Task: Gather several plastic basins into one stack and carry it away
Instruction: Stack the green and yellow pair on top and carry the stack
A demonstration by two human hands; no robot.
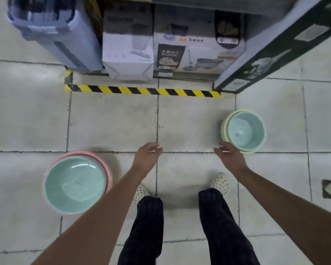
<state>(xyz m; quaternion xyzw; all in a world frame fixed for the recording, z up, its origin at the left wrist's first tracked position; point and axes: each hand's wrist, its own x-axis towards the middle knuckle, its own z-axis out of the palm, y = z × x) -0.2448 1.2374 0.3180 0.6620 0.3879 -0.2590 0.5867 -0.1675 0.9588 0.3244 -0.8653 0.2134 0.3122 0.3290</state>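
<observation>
On the tiled floor (pixel 113 121), a green basin (pixel 75 185) sat nested in a pink basin (pixel 109 180), well apart from the left hand (pixel 148 152), at its eight o'clock. A pale blue basin (pixel 246 131) sat nested in a yellow basin (pixel 223 129) just beside the right hand (pixel 228 153), at its two o'clock; whether the fingertips touched that rim could not be told. Both hands hung empty with fingers loosely spread. Striped tape (pixel 141 90) and boxes (pixel 127 56) lay at twelve o'clock.
</observation>
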